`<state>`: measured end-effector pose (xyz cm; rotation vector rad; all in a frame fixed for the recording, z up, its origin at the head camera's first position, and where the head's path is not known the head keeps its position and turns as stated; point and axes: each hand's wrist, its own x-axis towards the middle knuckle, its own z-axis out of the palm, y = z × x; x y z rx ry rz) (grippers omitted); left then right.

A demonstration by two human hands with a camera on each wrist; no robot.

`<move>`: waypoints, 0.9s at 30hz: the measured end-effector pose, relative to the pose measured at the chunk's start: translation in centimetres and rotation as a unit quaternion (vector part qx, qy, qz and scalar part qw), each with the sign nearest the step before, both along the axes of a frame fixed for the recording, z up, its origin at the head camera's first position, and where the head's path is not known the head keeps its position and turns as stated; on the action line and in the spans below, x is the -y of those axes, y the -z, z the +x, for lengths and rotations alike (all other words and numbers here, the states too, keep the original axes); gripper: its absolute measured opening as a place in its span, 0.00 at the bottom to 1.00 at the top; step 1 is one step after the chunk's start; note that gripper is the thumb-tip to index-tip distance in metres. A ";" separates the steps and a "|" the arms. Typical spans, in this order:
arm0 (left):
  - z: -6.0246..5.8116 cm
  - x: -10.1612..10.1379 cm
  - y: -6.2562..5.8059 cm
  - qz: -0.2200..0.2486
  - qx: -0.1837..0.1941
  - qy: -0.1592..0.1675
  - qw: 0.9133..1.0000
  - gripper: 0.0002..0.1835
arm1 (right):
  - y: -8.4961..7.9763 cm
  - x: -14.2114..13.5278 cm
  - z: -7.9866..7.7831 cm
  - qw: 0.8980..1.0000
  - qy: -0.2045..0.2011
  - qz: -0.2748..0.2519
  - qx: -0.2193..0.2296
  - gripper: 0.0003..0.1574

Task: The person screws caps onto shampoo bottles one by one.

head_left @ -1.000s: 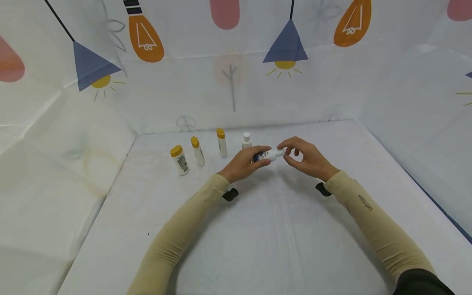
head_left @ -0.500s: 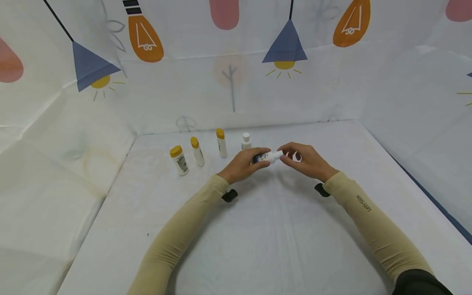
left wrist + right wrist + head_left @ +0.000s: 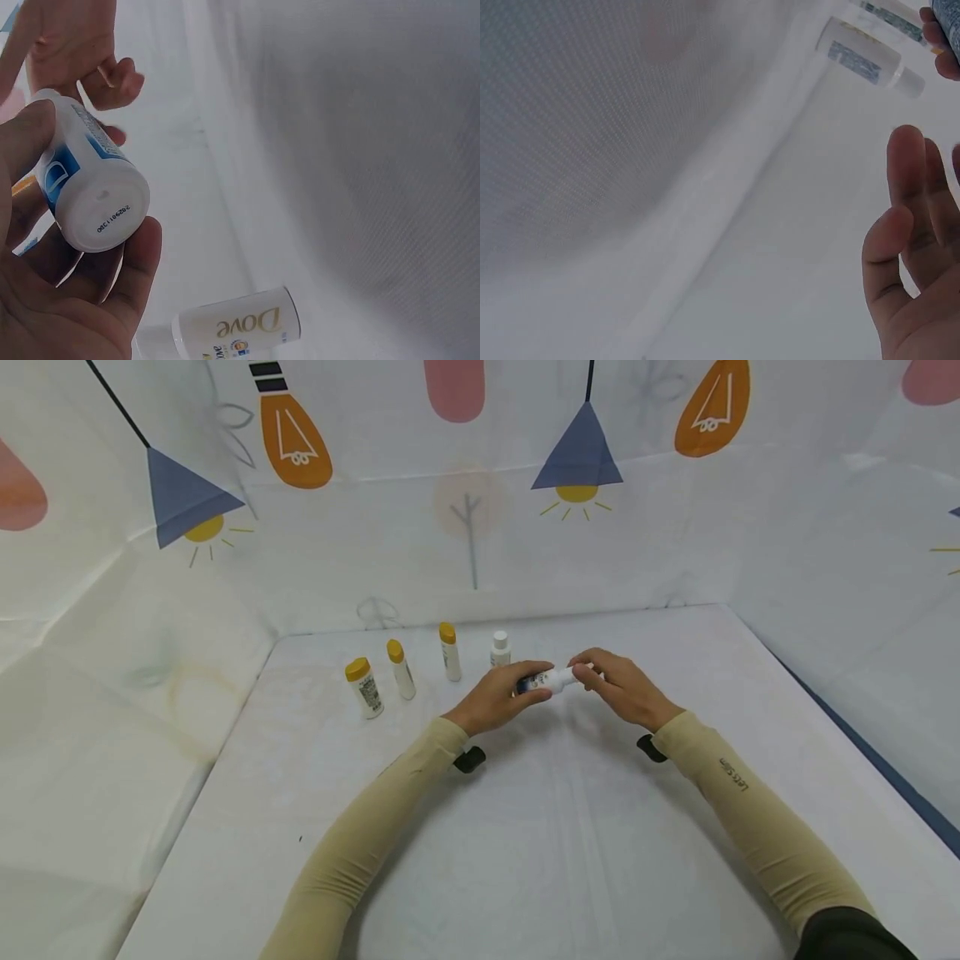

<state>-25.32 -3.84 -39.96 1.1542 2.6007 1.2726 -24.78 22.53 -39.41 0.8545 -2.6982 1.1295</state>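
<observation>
A small white bottle (image 3: 542,681) with a blue label lies tilted in my left hand (image 3: 495,700), its cap end toward the right. In the left wrist view, thumb and fingers wrap the bottle (image 3: 103,201), and its round base with printed digits faces the camera. My right hand (image 3: 626,692) is at the cap end, its thumb and forefinger pinching the white cap, which they partly cover. Curled fingers of the right hand (image 3: 922,262) show in the right wrist view, where the cap is out of sight.
Behind the left hand stands a white Dove bottle (image 3: 500,647), its lettering legible on the same bottle (image 3: 241,324) from the left wrist. Three yellow-capped white bottles (image 3: 366,690) stand to the left on the white-covered table (image 3: 480,843). A printed white sheet (image 3: 360,552) rises behind.
The right hand's fingers have turned about the cap, the thumb now lying across its near side. My left hand and the bottle have hardly moved.
</observation>
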 end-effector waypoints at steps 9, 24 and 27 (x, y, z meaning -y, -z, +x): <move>-0.4 0.4 -0.1 0.010 0.001 -0.010 1.000 0.28 | -0.4 -0.2 -0.7 0.989 -0.098 -0.033 -0.106 0.37; -0.1 0.6 0.2 0.007 0.019 -0.004 1.000 0.27 | 0.1 -0.1 -0.5 0.983 -0.099 -0.024 -0.151 0.27; -0.1 0.6 0.2 0.007 0.013 -0.006 1.000 0.27 | 0.2 -0.1 -0.4 0.984 -0.091 -0.022 -0.149 0.26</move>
